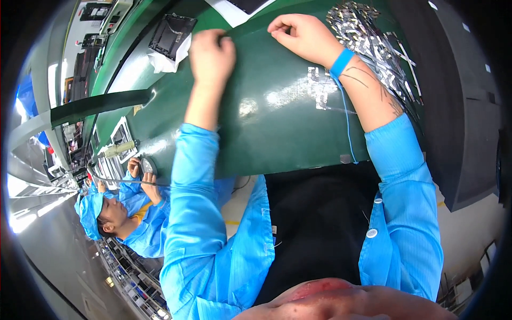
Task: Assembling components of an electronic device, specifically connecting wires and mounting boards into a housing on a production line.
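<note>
My left hand (212, 57) is raised over the green work surface (256, 128), its fingers curled and thumb drawn in. A small dark bit shows at its fingertips, too small to name. Just left of that hand lies a black rectangular device housing (173, 36) on a crumpled white sheet (164, 61). My right hand (306, 37) is closed in a pinch, and what it holds, if anything, is too small to make out. It wears a blue wrist strap (342, 63) with a thin cord running down. A faint thin line crosses between the two hands.
A heap of small flex-cable parts (368, 42) lies to the right of my right hand. Flat white-and-silver pieces (318, 88) rest mid-table. At left a person in blue (141, 224) works with both hands at the same bench. A dark panel (448, 96) stands along the right.
</note>
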The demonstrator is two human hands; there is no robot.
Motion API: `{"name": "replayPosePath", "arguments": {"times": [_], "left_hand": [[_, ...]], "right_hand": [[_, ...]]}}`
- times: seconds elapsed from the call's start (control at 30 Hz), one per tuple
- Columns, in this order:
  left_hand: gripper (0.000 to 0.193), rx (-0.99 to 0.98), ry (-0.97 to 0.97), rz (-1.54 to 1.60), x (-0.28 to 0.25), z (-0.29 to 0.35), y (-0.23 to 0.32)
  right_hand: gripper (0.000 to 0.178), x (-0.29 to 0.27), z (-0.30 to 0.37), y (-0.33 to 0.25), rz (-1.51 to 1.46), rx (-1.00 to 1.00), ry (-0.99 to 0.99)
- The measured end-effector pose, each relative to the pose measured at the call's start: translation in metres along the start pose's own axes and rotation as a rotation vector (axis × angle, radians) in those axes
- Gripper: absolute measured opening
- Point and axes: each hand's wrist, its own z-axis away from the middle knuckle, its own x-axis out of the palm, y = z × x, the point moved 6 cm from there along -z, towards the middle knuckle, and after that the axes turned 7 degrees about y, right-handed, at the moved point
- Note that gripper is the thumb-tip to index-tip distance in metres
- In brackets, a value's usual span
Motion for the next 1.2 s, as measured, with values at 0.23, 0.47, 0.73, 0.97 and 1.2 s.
{"name": "replayPosePath", "arguments": {"times": [0.23,0.47,0.73,0.97,1.2], "left_hand": [[0.038,0.07,-0.032,0.281,0.012,0.026,0.079],[0.017,0.0,-0.106,0.587,0.012,0.027,0.056],[0.009,0.052,-0.079,0.636,0.008,0.026,0.058],[0.011,0.08,-0.091,0.639,0.007,0.026,0.061],[0.01,0.085,-0.1,0.617,0.007,0.025,0.064]], "right_hand": [[0.021,0.009,0.001,-0.008,0.142,-0.021,-0.073],[0.017,0.009,0.003,-0.013,0.188,0.04,-0.11],[0.015,0.012,0.007,-0.019,0.141,0.036,-0.148],[0.015,0.01,0.007,-0.013,0.179,0.007,-0.135],[0.012,0.012,0.004,-0.016,0.22,-0.139,-0.109]]}}
